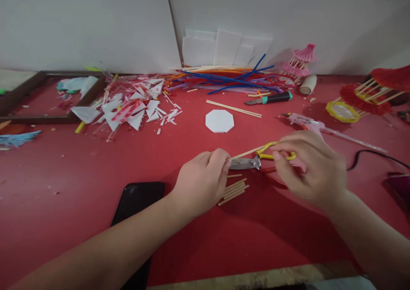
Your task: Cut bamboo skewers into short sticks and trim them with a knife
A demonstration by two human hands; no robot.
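Note:
My left hand (205,179) pinches a thin wooden stick (248,152), which slants up to the right toward my other hand. Beside the stick are metal snips (253,163) with a grey blade and yellow and red handles. The fingers of my right hand (307,168) close on the yellow handle part; some fingers are blurred, and the stick's far end is hidden there. Just below the snips, several short cut sticks (233,191) lie side by side on the red tabletop (192,247). A white octagonal piece (219,121) lies flat behind my hands.
A black phone (137,200) lies under my left forearm. Behind are two long sticks (233,108), a utility knife (269,98), blue pipe cleaners (230,78) and white scraps (134,110). At right are a glue gun (306,121) and a red stick-built model (365,95).

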